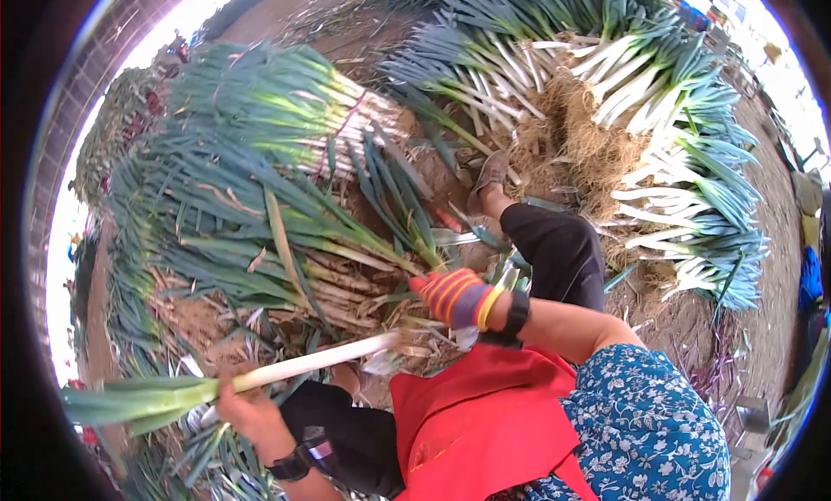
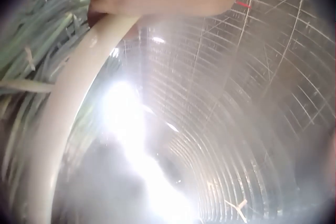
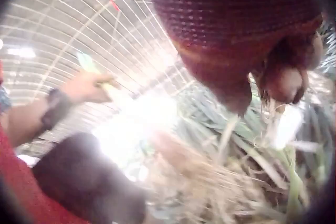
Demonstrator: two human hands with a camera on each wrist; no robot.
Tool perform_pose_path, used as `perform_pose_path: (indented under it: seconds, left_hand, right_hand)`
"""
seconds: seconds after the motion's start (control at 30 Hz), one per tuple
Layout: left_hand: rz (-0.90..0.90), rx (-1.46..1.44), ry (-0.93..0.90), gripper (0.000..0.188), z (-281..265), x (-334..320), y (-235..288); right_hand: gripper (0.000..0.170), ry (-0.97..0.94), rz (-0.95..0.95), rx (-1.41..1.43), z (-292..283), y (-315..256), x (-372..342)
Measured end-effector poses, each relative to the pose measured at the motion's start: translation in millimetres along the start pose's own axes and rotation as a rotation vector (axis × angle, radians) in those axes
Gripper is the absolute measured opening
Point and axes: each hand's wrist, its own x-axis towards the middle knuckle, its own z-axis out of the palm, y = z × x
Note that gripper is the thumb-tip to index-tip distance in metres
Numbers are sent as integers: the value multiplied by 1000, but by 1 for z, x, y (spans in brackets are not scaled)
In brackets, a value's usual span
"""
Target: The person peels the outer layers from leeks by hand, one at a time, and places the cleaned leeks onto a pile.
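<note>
My bare left hand (image 1: 257, 421) grips a long leek (image 1: 316, 361) where the white shank meets the green leaves. The leek lies almost level in front of my lap, its root end toward the right. In the left wrist view, the white shank (image 2: 58, 108) extends down from the curled fingers. My right hand (image 1: 454, 297), in a striped glove, is above the leek's root end, near a leaf-covered pile. In the right wrist view, its bare fingertips (image 3: 287, 85) are curled, and a pale strip of peel (image 3: 287, 127) with thin fibres hangs from them.
A tied bundle of leeks (image 1: 355, 125) and loose leeks (image 1: 346, 285) lie at left. Across at right, leeks with white shanks (image 1: 666, 207) are fanned around dry roots (image 1: 576, 125). Peel scraps litter the soil. My bent leg (image 1: 563, 250) stands between the piles.
</note>
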Motion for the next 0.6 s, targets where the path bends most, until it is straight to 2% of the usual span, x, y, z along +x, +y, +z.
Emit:
perform_pose_path:
  seconds: [0.03,0.07,0.13,0.17,0.2,0.23,0.27,0.3,0.33,0.37,0.4,0.43,0.47,0.5,0.53,0.57,0.6]
  left_hand:
    - [-19,-5,-44,17,31,-10,-6]
    - [-36,-12,-85,17,55,-14,-14]
    - [-101,-32,-163,19,86,-8,-42]
    - [-132,-71,-216,17,110,-15,-44]
    - [-217,-99,-330,15,135,-24,-41]
    - [-254,-102,-358,12,157,-28,-48]
    - [-299,-109,-436,10,181,-34,-53]
    - [-274,-104,-609,17,199,-38,-62]
    - [-321,-61,-679,21,221,-47,-60]
    - [-288,7,-808,35,232,-45,-69]
    - [-312,-27,-924,44,243,-52,-64]
    - [-305,51,-1009,42,245,-48,-64]
    - [-302,133,-1094,41,245,-44,-66]
    - [-403,188,-1117,31,242,-34,-64]
    - [-375,267,-1117,26,233,-20,-71]
    - [-435,277,-1024,24,223,-9,-76]
    - [-497,287,-927,23,212,1,-81]
  right_hand:
    - [23,99,-33,-9,-4,-9,2]
    - [40,173,-77,-184,9,-15,-3]
    - [55,176,57,345,-20,-21,-13]
    - [55,175,58,348,-12,-14,-17]
    - [65,263,29,397,4,-6,-22]
    - [75,350,1,448,19,1,-26]
    - [72,198,134,821,31,4,-29]
    - [66,129,284,1021,62,15,-37]
    - [60,54,437,1216,88,26,-43]
    - [57,-15,492,736,52,38,-34]
    - [61,316,426,864,33,56,-21]
    - [67,341,329,160,57,100,-16]
    - [66,284,506,542,91,177,4]
    - [57,311,775,361,-13,166,20]
    - [52,352,537,717,-14,245,26]
    - [47,444,380,765,-47,282,34]
    - [45,412,683,398,-69,310,48]
